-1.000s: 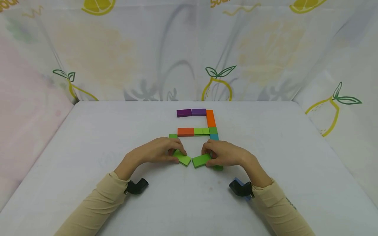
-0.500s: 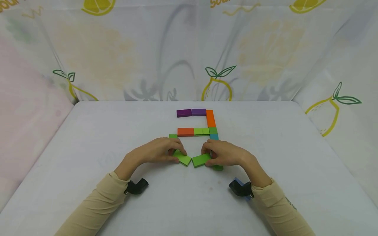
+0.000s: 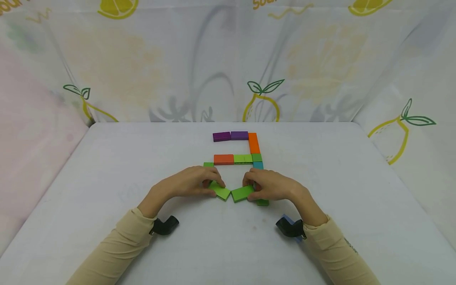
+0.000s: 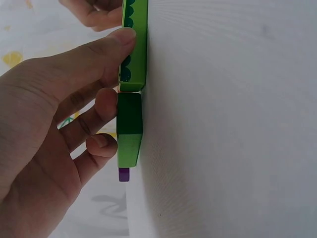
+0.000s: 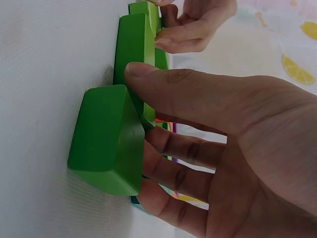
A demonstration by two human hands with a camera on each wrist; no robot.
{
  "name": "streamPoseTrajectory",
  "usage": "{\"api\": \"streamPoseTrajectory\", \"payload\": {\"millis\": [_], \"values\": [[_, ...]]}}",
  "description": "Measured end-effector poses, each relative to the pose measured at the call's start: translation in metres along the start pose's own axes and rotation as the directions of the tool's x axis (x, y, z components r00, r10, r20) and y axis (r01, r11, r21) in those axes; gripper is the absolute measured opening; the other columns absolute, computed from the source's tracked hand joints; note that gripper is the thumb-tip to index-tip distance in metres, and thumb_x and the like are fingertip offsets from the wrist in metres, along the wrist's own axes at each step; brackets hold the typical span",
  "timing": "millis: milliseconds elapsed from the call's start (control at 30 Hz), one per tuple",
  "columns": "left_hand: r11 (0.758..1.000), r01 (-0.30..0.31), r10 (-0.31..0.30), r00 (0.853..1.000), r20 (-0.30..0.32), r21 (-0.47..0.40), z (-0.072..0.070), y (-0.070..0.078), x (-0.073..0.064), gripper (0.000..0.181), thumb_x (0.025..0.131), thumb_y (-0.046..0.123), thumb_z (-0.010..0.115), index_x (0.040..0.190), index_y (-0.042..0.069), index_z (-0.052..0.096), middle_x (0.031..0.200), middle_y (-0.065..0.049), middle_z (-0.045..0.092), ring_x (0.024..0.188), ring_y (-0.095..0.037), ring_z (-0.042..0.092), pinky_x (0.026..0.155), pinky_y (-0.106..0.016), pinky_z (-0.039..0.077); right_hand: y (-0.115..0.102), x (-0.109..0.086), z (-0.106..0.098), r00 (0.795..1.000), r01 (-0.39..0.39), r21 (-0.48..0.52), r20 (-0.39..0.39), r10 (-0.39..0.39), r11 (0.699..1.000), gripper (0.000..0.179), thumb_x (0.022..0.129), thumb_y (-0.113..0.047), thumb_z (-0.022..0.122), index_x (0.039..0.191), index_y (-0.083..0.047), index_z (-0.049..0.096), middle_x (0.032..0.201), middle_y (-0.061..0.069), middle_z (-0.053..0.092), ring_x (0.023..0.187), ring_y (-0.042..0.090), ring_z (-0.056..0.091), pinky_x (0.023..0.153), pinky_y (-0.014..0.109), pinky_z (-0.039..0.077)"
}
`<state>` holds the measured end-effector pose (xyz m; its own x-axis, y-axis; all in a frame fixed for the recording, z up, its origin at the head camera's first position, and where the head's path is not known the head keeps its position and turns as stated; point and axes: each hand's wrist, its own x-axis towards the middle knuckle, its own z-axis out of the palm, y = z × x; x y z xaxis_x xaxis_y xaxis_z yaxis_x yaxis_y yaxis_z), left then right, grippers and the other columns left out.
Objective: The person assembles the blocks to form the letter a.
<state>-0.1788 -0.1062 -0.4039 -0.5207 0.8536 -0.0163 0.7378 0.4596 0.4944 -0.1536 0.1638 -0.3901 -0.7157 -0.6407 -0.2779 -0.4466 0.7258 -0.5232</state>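
Note:
My left hand (image 3: 194, 182) pinches a light green block (image 3: 221, 191) between thumb and fingers. The thumb is on its near side, and scalloped dark marks show along the block (image 4: 141, 59) in the left wrist view. Opposite, my right hand (image 3: 272, 185) pinches a green block (image 3: 241, 193) that slants toward it. The two blocks' inner corners meet or nearly meet. Another green block (image 5: 101, 134) lies under the right hand's fingers, next to the held one. A dark-ended green block (image 4: 130, 129) lies beside the left fingers. My hands partly hide both side blocks.
Behind the hands, red-orange (image 3: 223, 159), light green (image 3: 243, 159), small green (image 3: 257, 157) and teal (image 3: 258, 165) blocks adjoin. An orange block (image 3: 254, 143) leads back to two purple blocks (image 3: 239, 135). A blue object (image 3: 287, 217) shows beneath the right wrist camera. White cloth (image 3: 124, 158) covers the table.

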Motion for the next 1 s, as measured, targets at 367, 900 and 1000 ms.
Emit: {"api": "streamPoseTrajectory", "payload": {"millis": [367,900,1000], "values": [[1.000,-0.017,0.017,1.000,-0.018,0.003,0.000,-0.001,0.001,0.030,0.081,0.026,0.075,0.109,0.021,0.068,0.100,0.008,0.063,0.073,-0.009,0.052,0.069,-0.019,0.043,0.000,-0.003,-0.004,1.000,-0.012,0.032,-0.025,0.013,0.999,0.031,0.083,-0.021,0.072,0.111,-0.015,0.058,0.104,-0.002,0.058,0.084,0.010,0.055,0.074,0.023,0.048],[0.997,-0.030,0.037,0.995,-0.089,0.076,0.008,0.010,0.008,0.021,0.084,0.029,0.071,0.102,0.020,0.065,0.107,0.006,0.061,0.104,-0.013,0.051,0.095,-0.032,0.045,0.011,-0.020,-0.005,0.993,0.009,0.046,-0.121,-0.004,0.999,0.023,0.087,-0.021,0.067,0.106,-0.013,0.058,0.098,-0.002,0.061,0.094,0.014,0.054,0.087,0.035,0.048],[0.996,-0.048,0.054,0.995,-0.080,0.080,0.011,0.014,0.010,0.020,0.087,0.030,0.069,0.103,0.020,0.063,0.108,0.008,0.060,0.106,-0.011,0.052,0.097,-0.031,0.044,0.015,-0.023,-0.004,0.993,0.010,0.039,-0.120,-0.005,0.999,0.020,0.087,-0.022,0.067,0.104,-0.014,0.059,0.097,-0.004,0.061,0.093,0.013,0.054,0.086,0.034,0.048]]}}
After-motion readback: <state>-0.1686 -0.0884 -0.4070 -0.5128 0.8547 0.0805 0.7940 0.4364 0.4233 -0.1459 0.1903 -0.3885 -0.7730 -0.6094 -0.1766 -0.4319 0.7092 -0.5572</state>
